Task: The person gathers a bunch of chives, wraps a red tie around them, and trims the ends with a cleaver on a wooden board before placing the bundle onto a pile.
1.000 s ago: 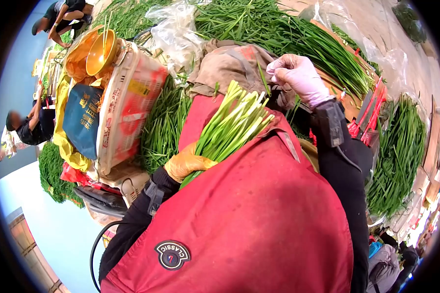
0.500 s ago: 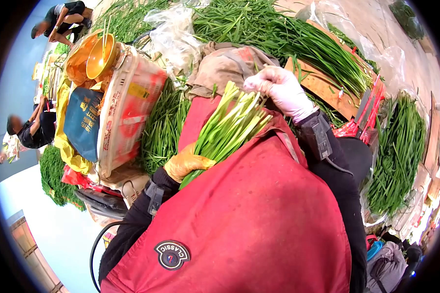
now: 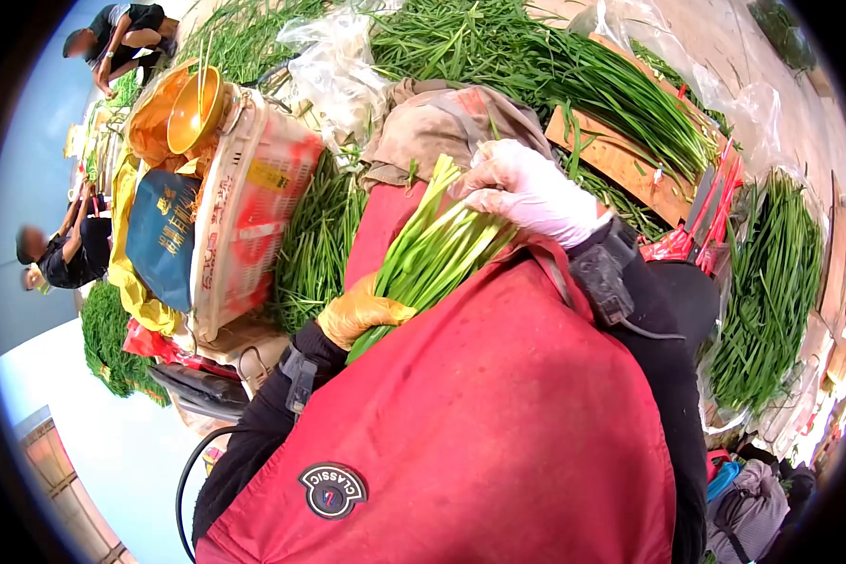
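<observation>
Greens (image 3: 430, 258) in L hand (image 3: 359, 314), by R (image 3: 534, 195)

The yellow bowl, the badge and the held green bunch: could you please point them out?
Yellow bowl (image 3: 186, 120), head view, inner side.
Badge (image 3: 330, 492), head view, its centre.
Green bunch (image 3: 434, 252), head view, pale stems.

One wide, round-edged view looks from the person's head, forward and steeply down, over the red apron (image 3: 479, 414) close below to the green stalks (image 3: 432, 254) near the middle and heaped greens (image 3: 470, 42) farther out
</observation>
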`<state>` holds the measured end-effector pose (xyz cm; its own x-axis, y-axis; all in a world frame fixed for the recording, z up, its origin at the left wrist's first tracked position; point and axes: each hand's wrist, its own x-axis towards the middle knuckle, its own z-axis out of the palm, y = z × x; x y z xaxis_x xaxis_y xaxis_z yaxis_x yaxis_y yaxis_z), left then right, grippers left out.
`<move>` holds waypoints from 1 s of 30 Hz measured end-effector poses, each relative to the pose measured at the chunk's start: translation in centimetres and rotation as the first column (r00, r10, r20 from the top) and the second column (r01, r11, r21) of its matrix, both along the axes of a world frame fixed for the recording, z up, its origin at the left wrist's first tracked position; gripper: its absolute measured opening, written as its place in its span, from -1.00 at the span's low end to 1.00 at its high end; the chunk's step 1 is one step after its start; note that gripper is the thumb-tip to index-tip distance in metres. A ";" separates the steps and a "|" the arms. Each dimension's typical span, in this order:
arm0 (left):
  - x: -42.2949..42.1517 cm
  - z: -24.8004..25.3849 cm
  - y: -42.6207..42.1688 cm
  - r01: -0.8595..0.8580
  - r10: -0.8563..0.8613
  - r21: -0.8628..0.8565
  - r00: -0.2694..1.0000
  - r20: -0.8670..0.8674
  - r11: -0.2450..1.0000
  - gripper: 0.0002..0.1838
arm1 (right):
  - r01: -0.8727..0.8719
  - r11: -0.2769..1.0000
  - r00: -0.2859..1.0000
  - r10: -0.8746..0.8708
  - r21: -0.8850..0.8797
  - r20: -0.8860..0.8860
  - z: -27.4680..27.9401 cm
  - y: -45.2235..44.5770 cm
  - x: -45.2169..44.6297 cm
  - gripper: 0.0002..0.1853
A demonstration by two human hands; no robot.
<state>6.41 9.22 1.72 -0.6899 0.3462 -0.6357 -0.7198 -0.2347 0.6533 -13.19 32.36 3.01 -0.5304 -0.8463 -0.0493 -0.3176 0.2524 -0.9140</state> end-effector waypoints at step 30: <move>-0.3 -4.0 -3.8 -0.257 0.204 0.361 0.963 0.177 0.896 -0.22 | 0.433 0.893 0.578 -0.172 -0.121 0.798 -0.8 -2.3 0.5 -0.39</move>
<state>6.16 5.37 -2.30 -0.6993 0.4194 -0.5788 -0.6880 -0.6145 0.3860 -12.71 30.03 2.24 -0.6389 -0.6852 -0.3497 0.5584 -0.1003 -0.8235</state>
